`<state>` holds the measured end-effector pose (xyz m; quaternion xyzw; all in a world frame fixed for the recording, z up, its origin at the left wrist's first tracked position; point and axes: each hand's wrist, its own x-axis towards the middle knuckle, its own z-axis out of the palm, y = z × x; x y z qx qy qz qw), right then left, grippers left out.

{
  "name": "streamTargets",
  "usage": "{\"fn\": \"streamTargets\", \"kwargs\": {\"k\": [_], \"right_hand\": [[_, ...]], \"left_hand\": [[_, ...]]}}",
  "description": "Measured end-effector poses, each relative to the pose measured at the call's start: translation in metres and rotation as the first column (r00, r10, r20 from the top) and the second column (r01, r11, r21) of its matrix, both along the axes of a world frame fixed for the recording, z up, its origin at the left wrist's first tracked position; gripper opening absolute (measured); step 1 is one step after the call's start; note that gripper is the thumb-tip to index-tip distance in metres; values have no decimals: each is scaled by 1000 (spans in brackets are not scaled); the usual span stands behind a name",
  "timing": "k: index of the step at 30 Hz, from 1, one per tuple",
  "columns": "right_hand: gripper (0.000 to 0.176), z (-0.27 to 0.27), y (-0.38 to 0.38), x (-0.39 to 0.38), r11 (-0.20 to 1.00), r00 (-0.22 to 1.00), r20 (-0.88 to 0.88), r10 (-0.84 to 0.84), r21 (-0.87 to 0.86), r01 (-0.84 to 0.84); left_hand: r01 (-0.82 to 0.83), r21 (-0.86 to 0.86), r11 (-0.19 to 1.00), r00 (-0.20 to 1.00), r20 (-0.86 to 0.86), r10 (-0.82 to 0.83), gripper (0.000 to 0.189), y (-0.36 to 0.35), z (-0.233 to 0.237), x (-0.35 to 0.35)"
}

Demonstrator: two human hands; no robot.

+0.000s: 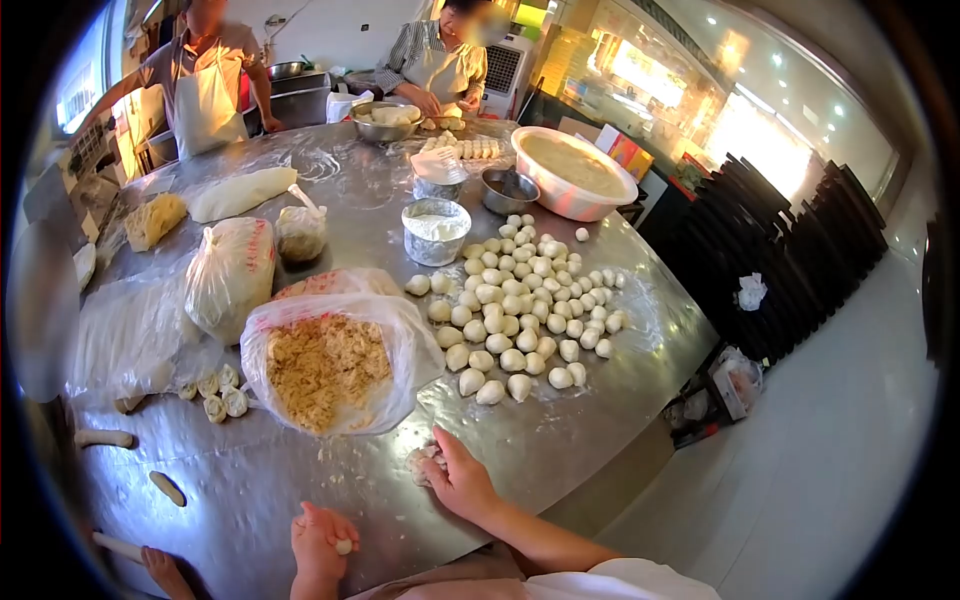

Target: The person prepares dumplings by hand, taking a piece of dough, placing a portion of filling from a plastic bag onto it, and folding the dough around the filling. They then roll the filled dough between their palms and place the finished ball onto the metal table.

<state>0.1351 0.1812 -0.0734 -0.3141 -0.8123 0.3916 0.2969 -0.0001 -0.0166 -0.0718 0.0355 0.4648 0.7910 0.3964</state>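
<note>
My left hand [318,542] is at the table's front edge, its fingers curled round a small pale dough ball [344,547]. Farther forward, my right hand [465,482] has its fingers closed on a floury, uneven lump of dough [424,465] at the tabletop; part of the lump is hidden under the fingers. Beyond my hands, a plastic bag [415,350] lies wide open with crumbly orange-brown filling [325,365] in it. To its right spreads a large group of round white dough balls [520,300].
A co-worker's hand [165,572] is by a rolling pin [118,546] at lower left. A flour tub [436,240], a steel bowl [508,200] and a big pink-white basin [590,207] stand farther back. Two people work across the metal table [560,440]. Black trays [770,250] are stacked at right.
</note>
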Motion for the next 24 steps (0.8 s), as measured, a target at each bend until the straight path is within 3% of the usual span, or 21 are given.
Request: {"fn": "streamTargets", "kwargs": {"k": [1, 3, 6, 7, 8, 10, 12, 14, 16, 17, 19, 20, 22, 23, 24], "right_hand": [[44, 5, -4, -4, 996, 998, -65, -18, 88, 23], [44, 18, -20, -17, 985, 980, -119, 160, 77, -152], [43, 46, -50, -45, 911, 884, -228, 408, 37, -411], [42, 51, -61, -55, 861, 825, -277, 492, 13, -509], [41, 46, -68, -63, 857, 818, -325, 474, -41, -513], [38, 27, -86, -80, 815, 793, -406, 453, -172, -554], [30, 24, -84, -79, 779, 877, -272, 396, -406, -478], [30, 34, -76, -79, 623, 841, -411, 351, -569, -538], [39, 30, -66, -74, 344, 794, -421, 438, -738, -581], [42, 29, -67, -71, 349, 792, -369, 486, -749, -563], [48, 30, -69, -70, 384, 775, -266, 573, -748, -541], [48, 27, -74, -72, 467, 795, -303, 526, -678, -567], [47, 21, -81, -77, 637, 820, -388, 420, -517, -571], [46, 32, -78, -79, 717, 814, -311, 491, -386, -580], [45, 30, -80, -80, 729, 833, -312, 456, -406, -551]], "left_hand": [[-39, -7, 999, 999, 16, 39, 59, 0, 2, -4], [-113, -23, 993, 992, 51, 114, 57, 4, 12, -13], [-314, 84, 946, 948, 80, 307, 55, 15, 3, -24], [-275, 82, 958, 961, 43, 272, 54, 17, 6, -25], [-248, 67, 966, 969, 8, 248, 55, 19, 12, -23], [-247, 239, 939, 968, 22, 249, 64, 26, 26, -12], [-157, 419, 894, 988, 78, 137, 81, 30, 47, -10], [-153, 381, 912, 987, 97, 125, 92, 26, 57, -10], [-207, 151, 967, 976, -43, 215, 85, 29, 56, -13], [-70, -21, 997, 986, -151, 66, 71, 22, 54, -14], [-48, -26, 999, 961, -275, 39, 36, 23, 36, -11], [-41, -28, 999, 942, -335, 29, 31, 24, 28, -10], [-95, 36, 995, 965, -242, 101, 37, 28, 23, -11], [-94, 4, 996, 935, -343, 90, 40, 28, 16, -15], [-76, 93, 993, 963, -252, 98, 42, 27, 16, -14]]}}
